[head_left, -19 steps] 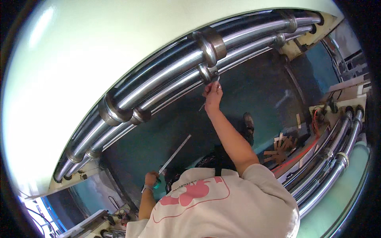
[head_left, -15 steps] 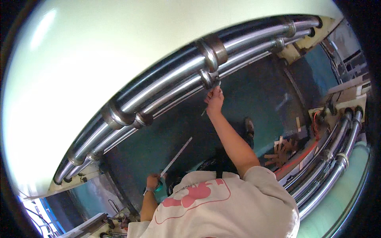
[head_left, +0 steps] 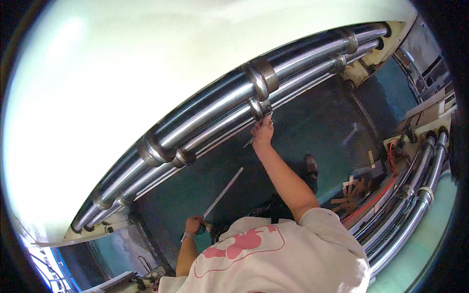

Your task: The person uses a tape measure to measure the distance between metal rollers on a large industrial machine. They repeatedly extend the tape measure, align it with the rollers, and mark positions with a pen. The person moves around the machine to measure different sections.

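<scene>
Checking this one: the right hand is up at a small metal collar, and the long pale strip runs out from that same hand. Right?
Not quite: the head view shows the long pale strip running out from the left hand. The right hand is indeed up at a small metal collar.

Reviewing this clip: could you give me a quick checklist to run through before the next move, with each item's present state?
1. Left hand has the pale strip: ok, the strip extends from the hand, up and to the right.
2. Right hand grips the thin rod: ok, one end sticks out below the hand.
3. Rod seated in the small collar: cannot tell, the detail is too small.
4. Hands clear of each other: ok, well apart.
5. Floor near the shoe tidy: not ok, wooden strips lie scattered to its lower right.
</scene>
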Motion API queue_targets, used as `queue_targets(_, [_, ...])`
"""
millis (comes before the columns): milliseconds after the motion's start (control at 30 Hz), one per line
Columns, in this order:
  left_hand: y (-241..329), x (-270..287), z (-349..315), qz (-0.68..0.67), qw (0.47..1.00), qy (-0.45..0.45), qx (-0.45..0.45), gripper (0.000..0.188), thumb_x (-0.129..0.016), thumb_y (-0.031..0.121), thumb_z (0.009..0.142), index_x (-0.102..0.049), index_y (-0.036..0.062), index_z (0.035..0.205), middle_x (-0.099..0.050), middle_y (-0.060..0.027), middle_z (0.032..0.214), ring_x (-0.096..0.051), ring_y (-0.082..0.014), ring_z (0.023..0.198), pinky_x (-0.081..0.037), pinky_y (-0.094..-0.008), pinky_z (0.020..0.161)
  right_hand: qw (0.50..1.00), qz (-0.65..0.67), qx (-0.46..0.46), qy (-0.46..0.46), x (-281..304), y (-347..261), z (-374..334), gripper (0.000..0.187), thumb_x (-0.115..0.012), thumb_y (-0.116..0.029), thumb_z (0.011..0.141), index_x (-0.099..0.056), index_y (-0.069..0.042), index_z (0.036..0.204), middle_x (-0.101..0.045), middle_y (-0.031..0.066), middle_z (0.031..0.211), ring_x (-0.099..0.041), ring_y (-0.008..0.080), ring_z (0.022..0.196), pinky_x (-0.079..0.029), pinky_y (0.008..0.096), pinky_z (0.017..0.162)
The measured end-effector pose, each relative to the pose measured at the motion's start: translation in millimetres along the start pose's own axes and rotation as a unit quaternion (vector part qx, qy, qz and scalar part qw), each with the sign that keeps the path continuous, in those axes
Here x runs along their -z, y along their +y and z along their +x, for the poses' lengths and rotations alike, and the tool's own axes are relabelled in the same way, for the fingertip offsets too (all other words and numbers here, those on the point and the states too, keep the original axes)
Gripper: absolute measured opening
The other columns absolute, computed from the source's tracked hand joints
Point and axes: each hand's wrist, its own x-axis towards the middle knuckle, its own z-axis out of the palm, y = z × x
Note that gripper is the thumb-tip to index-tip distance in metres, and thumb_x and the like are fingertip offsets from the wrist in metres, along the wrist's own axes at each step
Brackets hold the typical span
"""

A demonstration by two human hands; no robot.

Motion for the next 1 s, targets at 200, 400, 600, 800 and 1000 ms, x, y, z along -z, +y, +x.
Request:
queue_targets(200, [29,10,-3,-0.08,0.997,0.001,0.012,0.019,-0.058,0.018,0.076,-0.064,0.0005,0.075,-0.061,-0.0057,0.066,-0.053,-0.0128,0.064,-0.041,-0.0287,0.058,0.998,0.028,0.032,-0.036,18,9,-1,0.036,-0.039,-0.041,0.089,-0.049,-0.007,0.081,-0.047,0.0027,0.062,-0.046,0.014,0.053,-0.04,0.0286,0.05])
queue_targets(400, [81,28,10,-0.077,0.99,-0.073,0.091,0.018,-0.057,0.017,0.076,-0.062,0.0001,0.079,-0.062,-0.0065,0.071,-0.055,-0.0157,0.063,-0.042,-0.0293,0.06,0.996,-0.016,0.043,-0.073,40,7,11,0.034,-0.038,-0.037,0.091,-0.05,-0.005,0.086,-0.054,0.0043,0.07,-0.052,0.0146,0.063,-0.044,0.0275,0.059])
queue_targets(600, [110,52,45,-0.152,0.962,-0.147,0.172,0.018,-0.058,0.015,0.076,-0.062,-0.0005,0.083,-0.063,-0.0157,0.077,-0.059,-0.02,0.066,-0.044,-0.0299,0.061,0.992,-0.077,0.072,-0.074,60,2,10,0.034,-0.039,-0.036,0.09,-0.051,-0.005,0.09,-0.055,0.0043,0.072,-0.053,0.0133,0.066,-0.044,0.0263,0.064])
queue_targets(800, [46,27,81,0.024,0.996,-0.09,0.008,0.037,-0.053,0.033,0.081,-0.062,-0.0022,0.085,-0.061,-0.0142,0.071,-0.058,-0.0217,0.063,-0.044,-0.0306,0.06,0.825,-0.531,0.193,0.019,93,-43,57,0.033,-0.042,-0.031,0.089,-0.053,0.0,0.09,-0.06,0.0143,0.079,-0.057,0.0263,0.067,-0.047,0.0347,0.065])
queue_targets(1000, [164,38,61,-0.132,0.961,-0.102,0.221,0.074,-0.026,0.063,0.082,-0.059,-0.0026,0.09,-0.058,-0.0129,0.067,-0.056,-0.0225,0.059,-0.043,-0.0328,0.057,0.63,-0.743,0.199,-0.109,92,-107,101,0.021,-0.047,-0.014,0.08,-0.058,-0.002,0.093,-0.057,0.0224,0.094,-0.054,0.0367,0.09,-0.043,0.0417,0.08])
